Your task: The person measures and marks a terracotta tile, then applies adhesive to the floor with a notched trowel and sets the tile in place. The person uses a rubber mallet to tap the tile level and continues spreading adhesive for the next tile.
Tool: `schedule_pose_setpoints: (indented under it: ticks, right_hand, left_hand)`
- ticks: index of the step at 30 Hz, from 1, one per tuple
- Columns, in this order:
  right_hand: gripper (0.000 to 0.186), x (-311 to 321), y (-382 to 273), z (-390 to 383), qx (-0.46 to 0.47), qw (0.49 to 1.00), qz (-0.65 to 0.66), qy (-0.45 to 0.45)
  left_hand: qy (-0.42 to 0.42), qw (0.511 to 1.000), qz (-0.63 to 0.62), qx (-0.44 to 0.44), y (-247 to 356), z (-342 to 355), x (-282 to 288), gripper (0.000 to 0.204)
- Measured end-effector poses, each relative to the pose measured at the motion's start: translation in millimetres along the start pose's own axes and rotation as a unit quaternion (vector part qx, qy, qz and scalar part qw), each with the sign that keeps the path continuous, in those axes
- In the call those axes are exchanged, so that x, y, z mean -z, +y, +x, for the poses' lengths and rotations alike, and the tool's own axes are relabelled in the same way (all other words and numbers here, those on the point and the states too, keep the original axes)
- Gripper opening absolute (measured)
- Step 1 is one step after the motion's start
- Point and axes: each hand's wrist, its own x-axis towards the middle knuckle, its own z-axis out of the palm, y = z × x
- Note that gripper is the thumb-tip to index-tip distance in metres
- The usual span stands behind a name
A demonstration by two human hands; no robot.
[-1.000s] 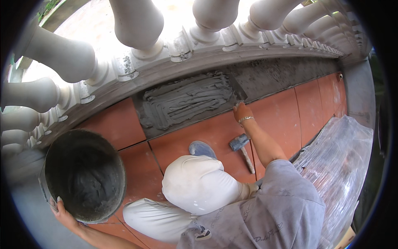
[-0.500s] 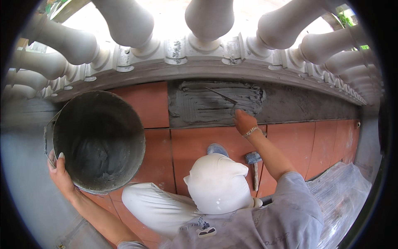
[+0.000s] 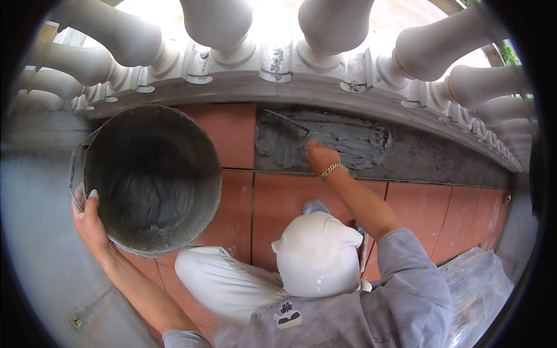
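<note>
My left hand (image 3: 90,223) grips a large dark bucket (image 3: 194,145) by its near left side, beside its wire handle. The bucket leans with its mouth toward me, and wet grey mortar (image 3: 156,203) lies at its bottom. My right hand (image 3: 323,158), with a chain bracelet at the wrist, is closed around a trowel; its handle is hidden in the fist. The thin trowel blade (image 3: 287,121) rests on a patch of ridged grey mortar (image 3: 360,139) spread over the bare strip. That blade points left, close to the edge of a laid red tile (image 3: 223,136).
White balusters (image 3: 336,26) stand on a curved base along the far side. Red tiles (image 3: 415,209) cover the floor nearer me. A hammer handle (image 3: 364,252) shows beside my white-clad knee (image 3: 316,255). Plastic sheeting (image 3: 478,287) lies at the right, and a grey wall (image 3: 513,226) rises beyond.
My right hand and the trowel have moved left across the mortar, toward the laid tile. The view has shifted slightly. My left hand still holds the bucket. My arm and knee now cover the hammer head.
</note>
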Motion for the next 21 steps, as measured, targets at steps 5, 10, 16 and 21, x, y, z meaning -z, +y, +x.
schedule_pose_setpoints:
  ticks: [5,10,16,21]
  right_hand:
    - [0.011,3,2,-11,0.057,0.997,-0.052,-0.019]
    - [0.015,4,3,-42,0.087,0.992,-0.066,-0.056]
    - [0.019,9,23,-88,0.072,0.991,-0.020,-0.108]
    - [0.026,19,22,-103,-0.080,0.976,0.167,-0.117]
  left_hand:
    - [-0.003,1.000,-0.007,-0.003,0,-1,-1,0.043]
    - [0.002,1.000,-0.001,-0.013,-2,-1,-1,0.040]
    - [-0.012,1.000,-0.013,-0.004,-12,5,11,0.039]
    - [0.005,0.999,0.037,-0.008,-20,13,22,0.044]
